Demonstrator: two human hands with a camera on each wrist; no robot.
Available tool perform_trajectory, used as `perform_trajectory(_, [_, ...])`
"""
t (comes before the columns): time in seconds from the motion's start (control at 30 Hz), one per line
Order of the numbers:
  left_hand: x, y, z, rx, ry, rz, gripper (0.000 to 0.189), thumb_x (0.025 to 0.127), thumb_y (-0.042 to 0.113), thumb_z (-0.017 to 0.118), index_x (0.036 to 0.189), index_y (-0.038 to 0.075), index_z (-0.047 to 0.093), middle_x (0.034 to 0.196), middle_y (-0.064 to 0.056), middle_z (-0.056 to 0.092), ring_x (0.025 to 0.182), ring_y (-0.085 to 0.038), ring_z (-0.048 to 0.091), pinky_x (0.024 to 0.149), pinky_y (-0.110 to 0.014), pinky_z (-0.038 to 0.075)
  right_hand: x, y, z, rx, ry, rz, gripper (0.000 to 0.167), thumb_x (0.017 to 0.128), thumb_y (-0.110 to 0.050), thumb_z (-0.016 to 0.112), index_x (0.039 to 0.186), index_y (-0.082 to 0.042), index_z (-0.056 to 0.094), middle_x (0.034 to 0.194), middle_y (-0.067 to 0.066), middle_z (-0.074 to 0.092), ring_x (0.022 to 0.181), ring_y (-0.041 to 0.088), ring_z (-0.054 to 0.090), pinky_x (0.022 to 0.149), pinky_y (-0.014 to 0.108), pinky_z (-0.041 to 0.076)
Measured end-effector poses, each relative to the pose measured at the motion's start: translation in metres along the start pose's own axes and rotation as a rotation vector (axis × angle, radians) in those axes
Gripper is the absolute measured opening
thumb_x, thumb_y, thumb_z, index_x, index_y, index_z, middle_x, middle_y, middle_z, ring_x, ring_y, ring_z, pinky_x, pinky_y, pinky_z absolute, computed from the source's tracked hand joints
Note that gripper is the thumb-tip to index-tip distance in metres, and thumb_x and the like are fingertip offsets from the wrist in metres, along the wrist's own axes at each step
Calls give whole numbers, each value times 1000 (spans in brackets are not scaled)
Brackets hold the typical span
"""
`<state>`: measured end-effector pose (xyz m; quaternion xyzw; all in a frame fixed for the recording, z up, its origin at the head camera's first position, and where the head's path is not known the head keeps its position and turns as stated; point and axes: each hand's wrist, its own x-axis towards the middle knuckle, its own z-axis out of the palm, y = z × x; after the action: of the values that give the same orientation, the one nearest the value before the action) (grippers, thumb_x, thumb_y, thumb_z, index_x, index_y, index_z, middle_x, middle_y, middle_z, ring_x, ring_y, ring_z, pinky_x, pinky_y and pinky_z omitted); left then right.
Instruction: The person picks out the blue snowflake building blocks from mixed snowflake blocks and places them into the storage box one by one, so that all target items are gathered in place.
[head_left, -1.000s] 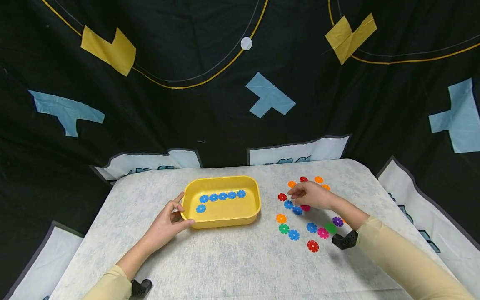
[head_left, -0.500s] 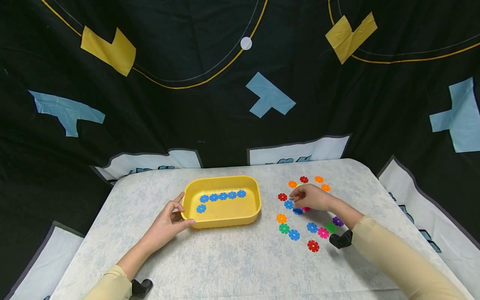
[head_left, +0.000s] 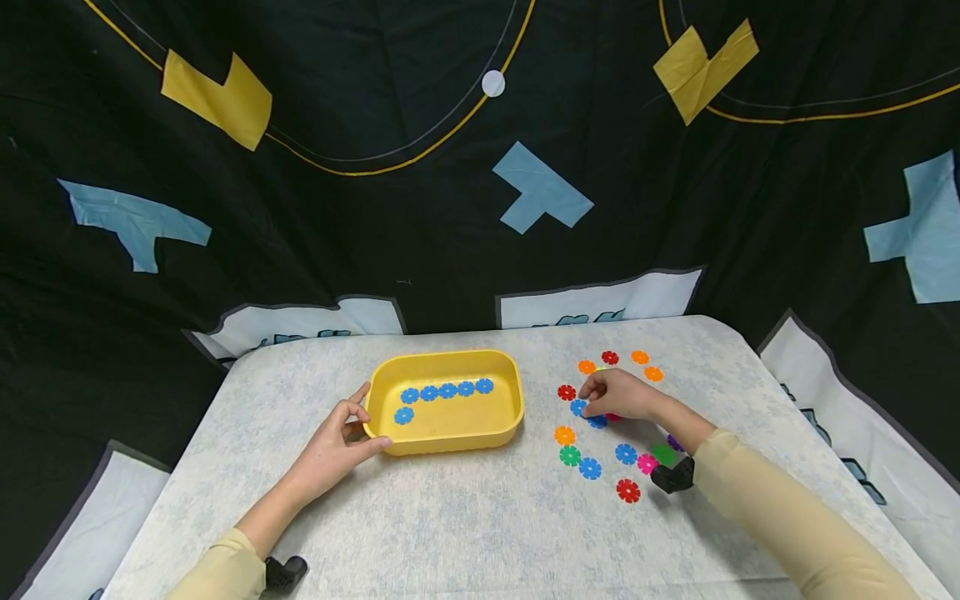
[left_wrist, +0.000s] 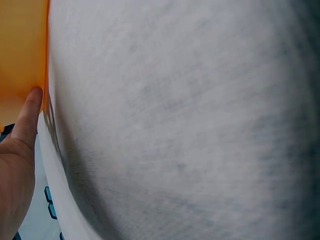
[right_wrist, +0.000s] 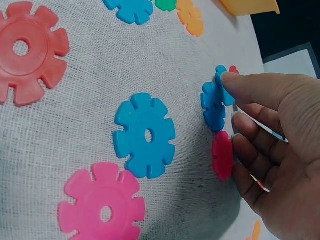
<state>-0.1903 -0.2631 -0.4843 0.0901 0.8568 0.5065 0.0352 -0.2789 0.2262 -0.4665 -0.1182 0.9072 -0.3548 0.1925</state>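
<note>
My left hand [head_left: 335,446] grips the left end of a shallow yellow tray [head_left: 450,444], thumb at the near corner and fingers along the side. Inside it lie several blue notched discs [head_left: 447,390], most in a row and one apart at the left. In the left wrist view the thumb presses against the tray wall [left_wrist: 22,55]. On the right, my right hand [head_left: 626,394] pinches a blue notched disc [right_wrist: 226,92] between thumb and index finger, low at the table. A second blue disc [right_wrist: 214,107] overlaps it, beside a pink disc [right_wrist: 222,155].
Loose notched discs surround the right hand: red [head_left: 628,491], green [head_left: 570,456], orange [head_left: 565,436], blue [head_left: 590,468] and pink [head_left: 647,464]. A pale patterned cloth [head_left: 465,525] covers the table. Behind it hangs a black curtain [head_left: 420,233] with coloured patches.
My right hand has lowered slightly, its thumb and index finger closing around the blue disc. The left hand and tray keep their places.
</note>
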Motion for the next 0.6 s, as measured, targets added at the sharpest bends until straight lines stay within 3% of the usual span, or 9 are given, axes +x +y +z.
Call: perform_trajectory(0.6, [1,0,0,5,2,2,59,86,43,83,112,9,43,170,0,16,127,-33,59,101,-40,51,10,3,5,-26,-16,-21,25,87,-13,83,105,-8,67,97,5,60,89,23,53,75,32,50])
